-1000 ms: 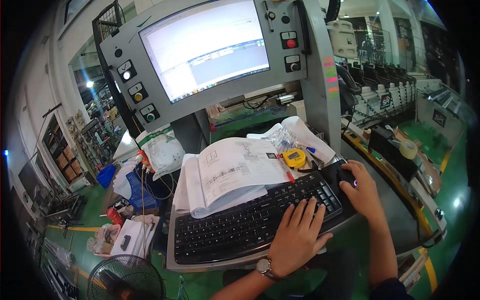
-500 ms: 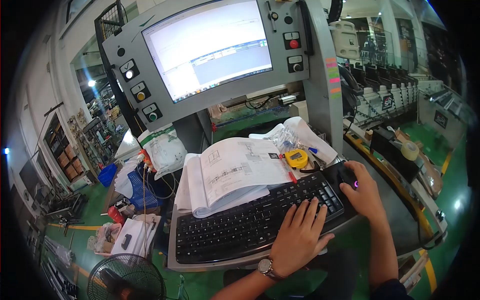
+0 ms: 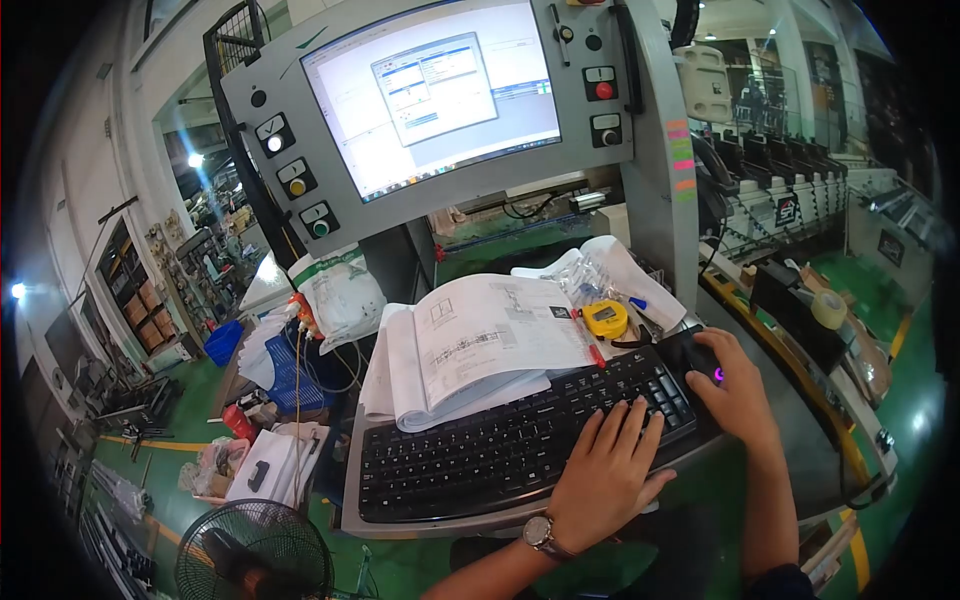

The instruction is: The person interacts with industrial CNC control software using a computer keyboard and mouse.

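My left hand (image 3: 606,482), with a wristwatch (image 3: 541,533) on its wrist, lies palm down over the right part of a black keyboard (image 3: 470,468). Its fingers are stretched out, the tips near the number keys, and the thumb points off to the right. Curled around a dark computer mouse (image 3: 717,374) with a purple light is my right hand (image 3: 742,393), just right of the keyboard; it covers much of the mouse. Above, a monitor (image 3: 345,130) in a grey control panel displays a dialog window (image 3: 440,95).
Behind the keyboard lies an open stack of drawings (image 3: 490,335), with a yellow tape measure (image 3: 605,319) and red marker (image 3: 597,355) beside it. A white bag (image 3: 340,298) stands left. A fan (image 3: 255,555) is at lower left, a tape roll (image 3: 827,305) at right.
A dialog window has appeared on the monitor. The view has shifted slightly, so everything sits a little further right. Both hands keep their places on keyboard and mouse.
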`<state>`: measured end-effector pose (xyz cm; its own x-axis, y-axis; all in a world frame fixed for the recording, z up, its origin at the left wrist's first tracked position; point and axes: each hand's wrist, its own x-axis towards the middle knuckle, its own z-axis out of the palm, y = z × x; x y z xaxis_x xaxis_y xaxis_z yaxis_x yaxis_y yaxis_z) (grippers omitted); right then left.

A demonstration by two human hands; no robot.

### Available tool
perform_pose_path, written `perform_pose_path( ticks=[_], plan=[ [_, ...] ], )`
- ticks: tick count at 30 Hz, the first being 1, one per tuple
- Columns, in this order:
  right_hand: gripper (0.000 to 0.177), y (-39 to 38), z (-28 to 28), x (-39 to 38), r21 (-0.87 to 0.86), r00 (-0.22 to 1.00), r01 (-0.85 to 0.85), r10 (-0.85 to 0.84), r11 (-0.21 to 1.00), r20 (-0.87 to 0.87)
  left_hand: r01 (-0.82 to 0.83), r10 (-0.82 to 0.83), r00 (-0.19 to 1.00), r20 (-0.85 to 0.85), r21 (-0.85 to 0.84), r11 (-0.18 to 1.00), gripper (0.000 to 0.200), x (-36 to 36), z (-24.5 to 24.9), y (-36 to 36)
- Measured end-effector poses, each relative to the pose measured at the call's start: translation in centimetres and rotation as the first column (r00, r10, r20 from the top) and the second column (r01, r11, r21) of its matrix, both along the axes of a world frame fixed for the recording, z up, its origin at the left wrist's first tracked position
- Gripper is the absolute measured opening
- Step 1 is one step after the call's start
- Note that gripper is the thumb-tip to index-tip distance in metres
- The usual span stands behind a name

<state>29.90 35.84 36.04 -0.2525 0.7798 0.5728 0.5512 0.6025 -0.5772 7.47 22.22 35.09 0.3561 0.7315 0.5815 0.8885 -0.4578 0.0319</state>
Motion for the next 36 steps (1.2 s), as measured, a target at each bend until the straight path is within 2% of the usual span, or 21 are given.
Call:
perform_pose_path(
  ticks=[36],
  plan=[
    [0.052, -0.37, 0.36, -0.2, -0.031, 1.0, -0.017, 0.018, 0.999, 0.012, 0.009, -0.009, 1.0, 0.01, -0.008, 1.0, 0.076, -0.06, 0.08, -0.03]
  ],
)
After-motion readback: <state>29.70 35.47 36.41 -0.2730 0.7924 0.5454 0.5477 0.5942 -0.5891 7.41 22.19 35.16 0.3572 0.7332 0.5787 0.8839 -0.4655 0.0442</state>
